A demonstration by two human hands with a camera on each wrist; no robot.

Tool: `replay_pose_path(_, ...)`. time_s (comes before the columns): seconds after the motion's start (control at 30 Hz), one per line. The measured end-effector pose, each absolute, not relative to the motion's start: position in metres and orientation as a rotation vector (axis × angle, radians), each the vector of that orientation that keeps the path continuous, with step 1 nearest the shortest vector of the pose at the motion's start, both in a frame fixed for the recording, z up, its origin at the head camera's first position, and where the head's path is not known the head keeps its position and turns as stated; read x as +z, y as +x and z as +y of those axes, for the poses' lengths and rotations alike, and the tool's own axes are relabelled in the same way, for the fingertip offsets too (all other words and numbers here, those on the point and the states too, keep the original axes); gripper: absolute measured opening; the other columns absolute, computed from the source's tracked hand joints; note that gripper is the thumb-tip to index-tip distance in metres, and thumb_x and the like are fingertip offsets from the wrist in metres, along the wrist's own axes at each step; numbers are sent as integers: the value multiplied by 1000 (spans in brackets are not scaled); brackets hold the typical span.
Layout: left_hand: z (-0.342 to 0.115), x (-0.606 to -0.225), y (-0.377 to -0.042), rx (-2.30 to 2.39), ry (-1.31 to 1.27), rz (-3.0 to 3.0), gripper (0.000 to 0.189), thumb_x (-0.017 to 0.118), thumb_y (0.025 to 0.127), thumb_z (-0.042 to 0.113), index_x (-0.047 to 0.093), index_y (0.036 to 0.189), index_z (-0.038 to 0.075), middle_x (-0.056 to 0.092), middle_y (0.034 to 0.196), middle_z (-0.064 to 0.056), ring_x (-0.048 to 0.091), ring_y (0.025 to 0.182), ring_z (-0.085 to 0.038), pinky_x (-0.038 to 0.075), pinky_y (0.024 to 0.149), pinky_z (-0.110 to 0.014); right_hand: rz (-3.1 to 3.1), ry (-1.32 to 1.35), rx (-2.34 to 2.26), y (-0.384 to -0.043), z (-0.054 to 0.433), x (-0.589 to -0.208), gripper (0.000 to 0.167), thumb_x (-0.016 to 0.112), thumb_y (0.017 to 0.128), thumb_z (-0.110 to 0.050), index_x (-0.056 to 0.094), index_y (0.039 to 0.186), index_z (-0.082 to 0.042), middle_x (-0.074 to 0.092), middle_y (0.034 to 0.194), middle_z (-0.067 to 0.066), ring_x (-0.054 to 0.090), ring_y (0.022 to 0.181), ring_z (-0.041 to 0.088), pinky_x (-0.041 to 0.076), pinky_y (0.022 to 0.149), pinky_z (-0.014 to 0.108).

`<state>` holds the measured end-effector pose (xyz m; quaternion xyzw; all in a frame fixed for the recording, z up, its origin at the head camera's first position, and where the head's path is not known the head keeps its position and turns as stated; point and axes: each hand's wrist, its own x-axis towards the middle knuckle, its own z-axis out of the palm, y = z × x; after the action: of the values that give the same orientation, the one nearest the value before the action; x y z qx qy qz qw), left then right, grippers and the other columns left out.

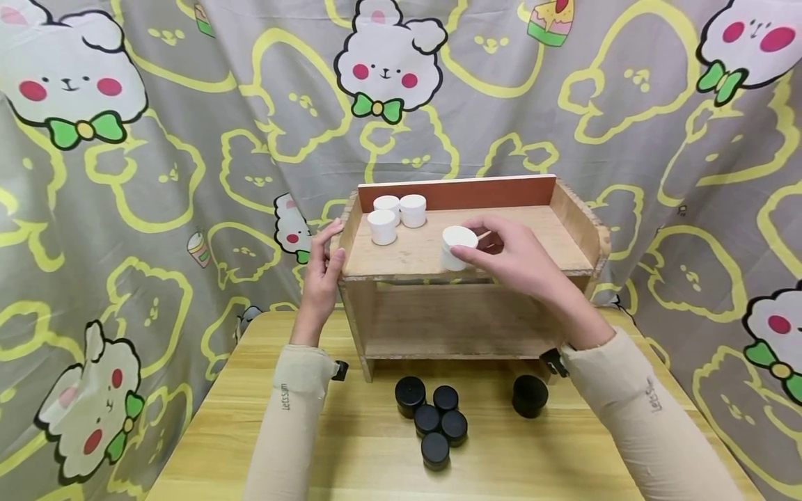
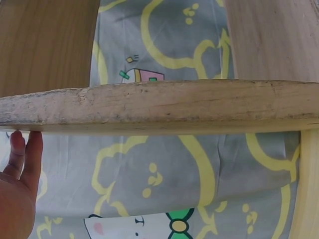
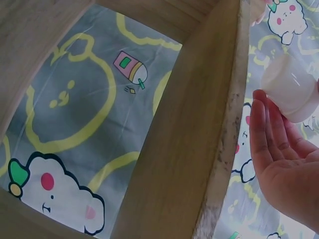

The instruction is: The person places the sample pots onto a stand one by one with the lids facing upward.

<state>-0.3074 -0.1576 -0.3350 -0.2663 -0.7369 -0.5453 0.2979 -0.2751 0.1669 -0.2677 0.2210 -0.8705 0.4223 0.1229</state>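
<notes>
Pinching a white jar (image 1: pixel 456 243) between thumb and bent fingers, the right hand (image 1: pixel 514 254) in the head view is over the front of the shelf (image 1: pixel 401 261). Three white jars (image 1: pixel 382 228) stand left of those fingers, black jars (image 1: pixel 427 420) below them. The left hand (image 1: pixel 322 275) touches the shelf's side.

In the left wrist view, its fairly straight fingers press the shelf, gripping nothing.

In the right wrist view, the pinched jar shows just above the fingers.
</notes>
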Motion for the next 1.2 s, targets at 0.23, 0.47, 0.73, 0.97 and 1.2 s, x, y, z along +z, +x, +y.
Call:
replay_pose_path(0.23,-158,-335,-307,-1447,-715,-1953,43,46,105,2,43,146,-4,39,162,-21,42,141,-35,35,101,-38,-2516,568,1252,-296,150,-261,47,77,92,-42,67,127,-12,71,116,9,71,101,25,55,87,40)
replay_pose_path(0.47,-157,-334,-306,-1451,-708,-1958,43,46,105,3,43,147,-4,39,162,-21,45,131,-34,35,98,-35,-2515,566,1287,-313,130,-255,48,78,91,-41,67,126,-10,71,117,10,71,106,27,55,93,44)
replay_pose_path(0.73,-158,-336,-308,-1451,-710,-1961,43,46,105,4,42,148,-2,39,163,-19,45,133,-33,35,100,-39,-2510,544,1285,-334,111,-255,52,78,92,-37,64,130,-4,70,122,13,69,110,29,54,96,43)
replay_pose_path(0.97,-159,-337,-311,-1461,-706,-1967,43,45,105,5,42,148,0,38,163,-17,41,142,-33,35,105,-44,-2510,475,1297,-348,98,-258,55,81,89,-36,63,128,-1,70,120,15,67,110,28,51,96,41)
replay_pose_path(1.2,-158,-336,-309,-1451,-730,-1950,44,45,105,3,41,148,-3,38,162,-21,39,146,-35,35,106,-46,-2489,448,1263,-358,93,-265,54,82,88,-38,66,124,-2,72,116,14,68,105,26,50,94,40)
